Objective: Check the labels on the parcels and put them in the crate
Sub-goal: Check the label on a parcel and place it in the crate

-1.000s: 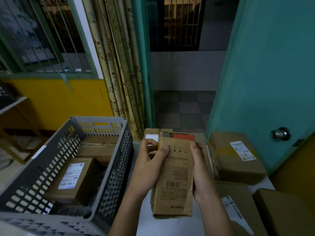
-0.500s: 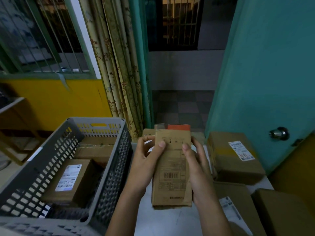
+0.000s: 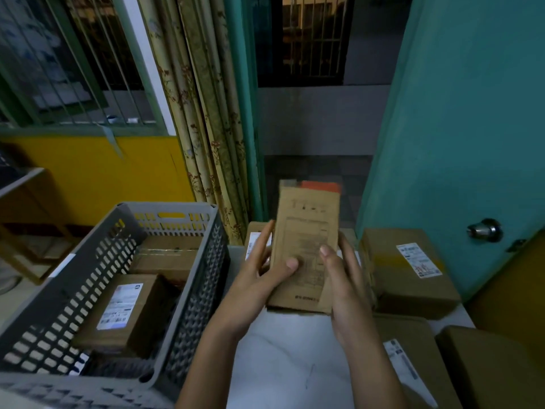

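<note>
At six o'clock our left hand (image 3: 259, 278) and right hand (image 3: 343, 278) grip a blurred brown parcel (image 3: 306, 240) upright between them above the white table (image 3: 283, 364), thumbs across its printed face. At nine o'clock the grey crate (image 3: 182, 290) holds a labelled box (image 3: 118, 311). At three o'clock sits another box (image 3: 410, 267).
</note>
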### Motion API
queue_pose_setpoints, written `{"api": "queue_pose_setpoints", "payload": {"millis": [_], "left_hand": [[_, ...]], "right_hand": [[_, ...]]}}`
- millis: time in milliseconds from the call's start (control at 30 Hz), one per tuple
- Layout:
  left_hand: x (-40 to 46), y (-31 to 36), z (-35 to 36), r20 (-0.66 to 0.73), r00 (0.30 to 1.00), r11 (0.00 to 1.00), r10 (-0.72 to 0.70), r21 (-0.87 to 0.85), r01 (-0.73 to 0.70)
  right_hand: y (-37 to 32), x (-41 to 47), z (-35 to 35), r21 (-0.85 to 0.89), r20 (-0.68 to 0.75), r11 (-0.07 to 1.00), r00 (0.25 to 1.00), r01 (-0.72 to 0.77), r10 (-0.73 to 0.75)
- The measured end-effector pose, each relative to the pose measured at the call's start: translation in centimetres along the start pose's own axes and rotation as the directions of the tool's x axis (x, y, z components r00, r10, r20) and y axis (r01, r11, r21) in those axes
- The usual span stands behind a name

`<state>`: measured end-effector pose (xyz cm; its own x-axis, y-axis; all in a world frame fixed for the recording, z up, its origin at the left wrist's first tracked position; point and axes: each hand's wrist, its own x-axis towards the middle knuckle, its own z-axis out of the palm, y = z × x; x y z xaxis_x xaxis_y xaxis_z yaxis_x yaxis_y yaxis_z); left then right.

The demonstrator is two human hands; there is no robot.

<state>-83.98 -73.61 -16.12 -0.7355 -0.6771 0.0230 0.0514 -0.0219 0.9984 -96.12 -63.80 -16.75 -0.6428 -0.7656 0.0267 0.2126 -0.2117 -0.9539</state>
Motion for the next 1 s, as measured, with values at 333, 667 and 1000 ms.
{"api": "queue_pose_setpoints", "payload": {"millis": [333,667,1000], "left_hand": [[0.2,0.0,0.5,-0.071,0.997,1.000,0.026,0.018,-0.025],[0.0,-0.8,0.7,-0.112,0.994,0.999,0.018,0.028,-0.015],[0.0,0.4,1.6,-0.135,0.986,0.988,0.098,0.129,-0.081]], "right_hand": [[0.4,0.2,-0.5,-0.107,0.182,0.994,0.983,0.000,0.019],[0.6,0.7,-0.6,-0.047,0.080,0.999,0.997,0.005,-0.001],[2.0,0.3,-0.2,-0.286,-0.040,0.949,0.988,0.130,-0.147]]}}
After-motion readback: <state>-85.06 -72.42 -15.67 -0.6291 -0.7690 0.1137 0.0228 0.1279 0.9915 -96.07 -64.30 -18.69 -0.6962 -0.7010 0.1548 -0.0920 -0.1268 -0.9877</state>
